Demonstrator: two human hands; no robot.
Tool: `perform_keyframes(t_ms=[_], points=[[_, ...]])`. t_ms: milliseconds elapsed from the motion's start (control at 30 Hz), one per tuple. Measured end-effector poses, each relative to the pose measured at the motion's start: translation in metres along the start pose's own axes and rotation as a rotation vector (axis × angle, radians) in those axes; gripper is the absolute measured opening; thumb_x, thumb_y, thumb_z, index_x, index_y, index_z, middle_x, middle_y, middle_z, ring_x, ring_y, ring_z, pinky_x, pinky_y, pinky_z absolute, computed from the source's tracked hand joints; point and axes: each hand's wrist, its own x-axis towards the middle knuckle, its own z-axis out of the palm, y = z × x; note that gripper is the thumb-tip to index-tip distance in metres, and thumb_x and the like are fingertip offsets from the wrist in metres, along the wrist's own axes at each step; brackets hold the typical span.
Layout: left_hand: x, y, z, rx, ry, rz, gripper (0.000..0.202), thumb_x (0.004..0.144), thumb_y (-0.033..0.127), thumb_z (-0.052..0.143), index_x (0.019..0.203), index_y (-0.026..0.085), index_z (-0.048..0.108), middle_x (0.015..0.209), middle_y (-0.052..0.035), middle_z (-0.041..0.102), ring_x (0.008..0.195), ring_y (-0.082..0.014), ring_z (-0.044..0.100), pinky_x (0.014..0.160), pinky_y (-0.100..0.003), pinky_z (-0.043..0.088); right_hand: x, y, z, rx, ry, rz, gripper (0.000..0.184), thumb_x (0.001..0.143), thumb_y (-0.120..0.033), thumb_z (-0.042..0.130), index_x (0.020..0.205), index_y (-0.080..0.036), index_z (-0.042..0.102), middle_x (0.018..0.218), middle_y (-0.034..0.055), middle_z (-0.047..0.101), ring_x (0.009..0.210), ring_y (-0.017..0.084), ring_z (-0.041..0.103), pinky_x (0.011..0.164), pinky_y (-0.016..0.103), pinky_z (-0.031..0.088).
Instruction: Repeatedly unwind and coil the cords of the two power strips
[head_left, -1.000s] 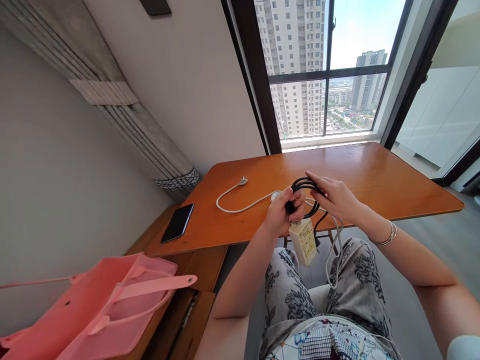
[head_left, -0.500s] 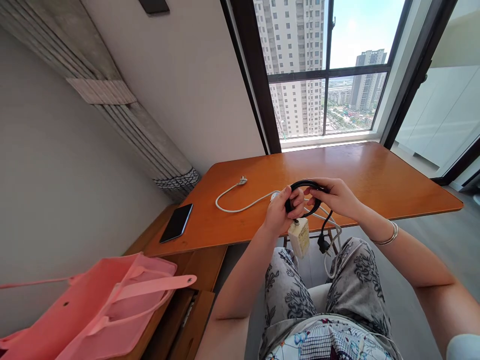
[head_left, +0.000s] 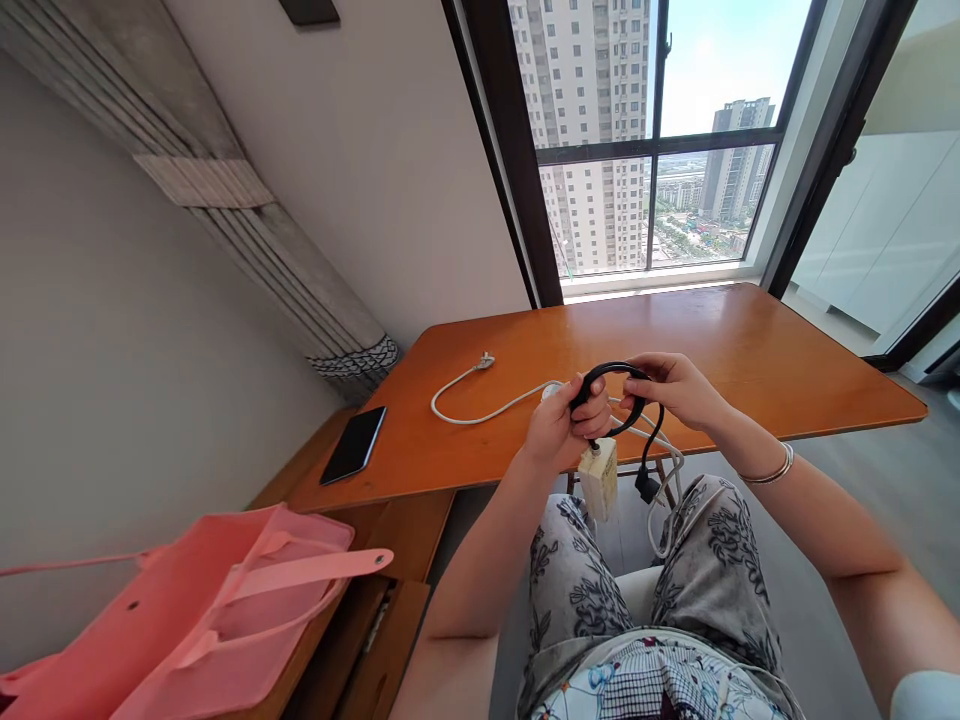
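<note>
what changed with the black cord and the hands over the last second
The right hand drew in toward the left hand, tightening the black cord into a smaller loop. The cream power strip under the left hand rose slightly, and the black plug now dangles free. Both hands kept their grip. The white cord, phone and pink bag stayed put.

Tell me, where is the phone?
In the head view, the black phone lies flat on the left end of the wooden table, left of the white cord and above the pink bag.
</note>
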Motion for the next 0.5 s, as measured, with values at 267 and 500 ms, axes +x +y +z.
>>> perform_keyframes(t_ms=[267, 500], points=[[-0.003, 0.001, -0.005, 0.029, -0.071, -0.051, 0.034, 0.096, 0.035, 0.051, 0.067, 0.018, 0.047, 0.049, 0.0109, 0.016, 0.036, -0.0050, 0.014, 0.040, -0.019, 0.025, -0.001, 0.002, 0.000, 0.006, -0.039, 0.011, 0.039, 0.066, -0.044, 0.086, 0.090, -0.016, 0.072, 0.070, -0.0006, 0.068, 0.065, 0.015, 0.068, 0.062, 0.029, 0.057], [-0.006, 0.003, 0.004, -0.092, -0.001, 0.117, 0.036, 0.099, 0.032, 0.041, 0.065, 0.019, 0.037, 0.051, 0.0056, 0.042, 0.035, -0.0036, 0.013, 0.039, -0.017, 0.023, -0.004, 0.013, 0.000, -0.036, -0.071, 0.009, 0.045, 0.073, -0.051, 0.079, 0.097, -0.014, 0.072, 0.071, 0.0002, 0.068, 0.064, 0.011, 0.065, 0.062, 0.025, 0.055]])
